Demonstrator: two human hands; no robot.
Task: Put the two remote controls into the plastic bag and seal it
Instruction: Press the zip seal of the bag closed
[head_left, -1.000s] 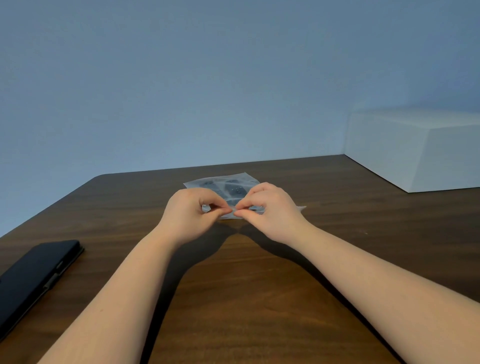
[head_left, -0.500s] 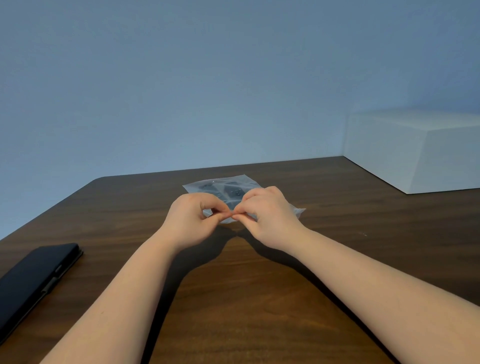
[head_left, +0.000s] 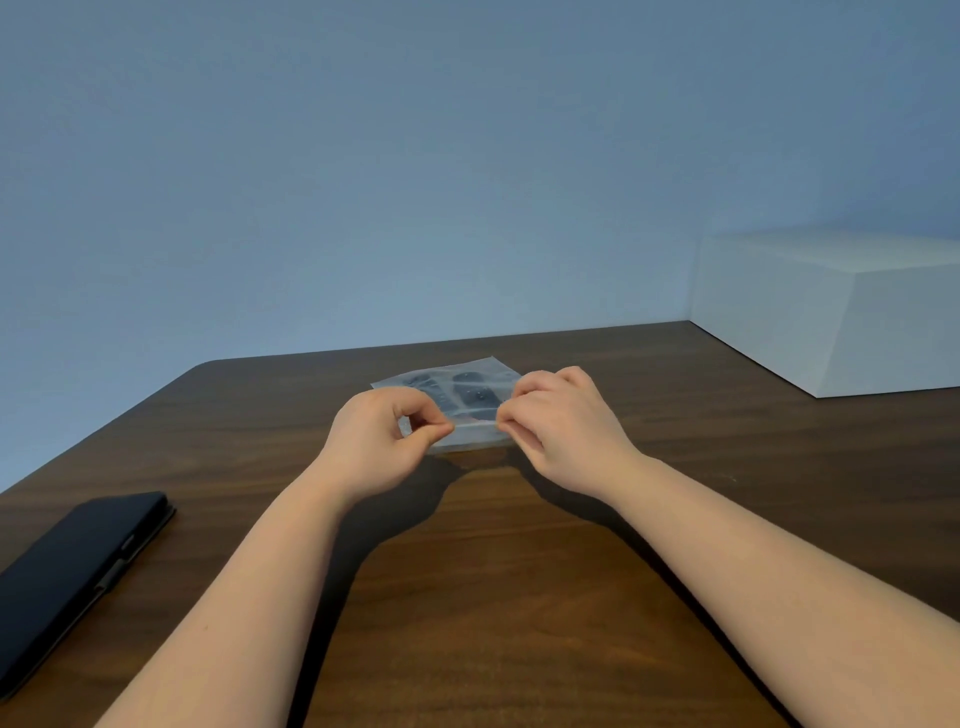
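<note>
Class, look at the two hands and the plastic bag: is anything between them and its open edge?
Nothing visible: the left hand and right hand both pinch the near edge of the plastic bag directly, with dark remote controls already inside.

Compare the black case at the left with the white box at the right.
The black case is dark, thin and lies flat near the front-left table edge; the white box is pale, tall and blocky, standing at the far right against the wall. Both rest on the table, untouched by either hand.

Clear plastic bag (head_left: 470, 400) flat; dark remote controls (head_left: 475, 391) inside
</note>
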